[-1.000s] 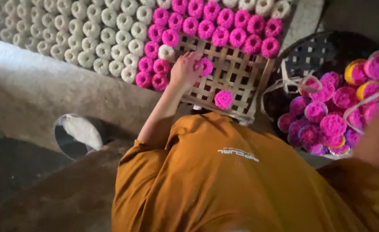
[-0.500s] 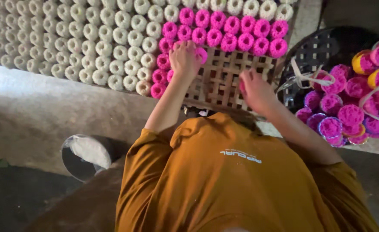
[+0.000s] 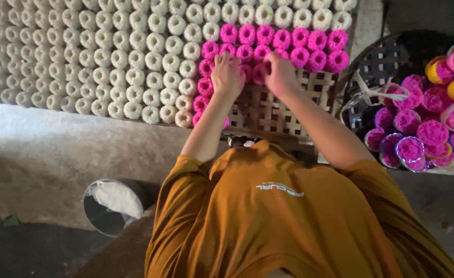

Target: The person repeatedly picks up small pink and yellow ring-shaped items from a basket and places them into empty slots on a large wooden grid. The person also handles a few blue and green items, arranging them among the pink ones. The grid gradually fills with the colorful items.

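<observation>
My left hand (image 3: 227,76) and my right hand (image 3: 279,73) reach forward side by side onto a woven bamboo tray (image 3: 273,110). Both press on small pink round nests (image 3: 252,72) in the second pink row; the piece under each palm is mostly hidden. More pink nests (image 3: 289,44) fill the rows behind and run down the tray's left side (image 3: 202,92). White nests (image 3: 108,56) cover the trays to the left and the back. My orange shirt (image 3: 268,216) fills the lower frame.
A dark woven basket (image 3: 376,67) at the right holds several pink and yellow nests in cups (image 3: 428,128). A round metal bucket (image 3: 111,206) with a white bag stands on the grey floor at lower left.
My right hand moved from the bare middle of the tray up to the pink row, beside my left hand. The view shifted so more white nests show at the left.
</observation>
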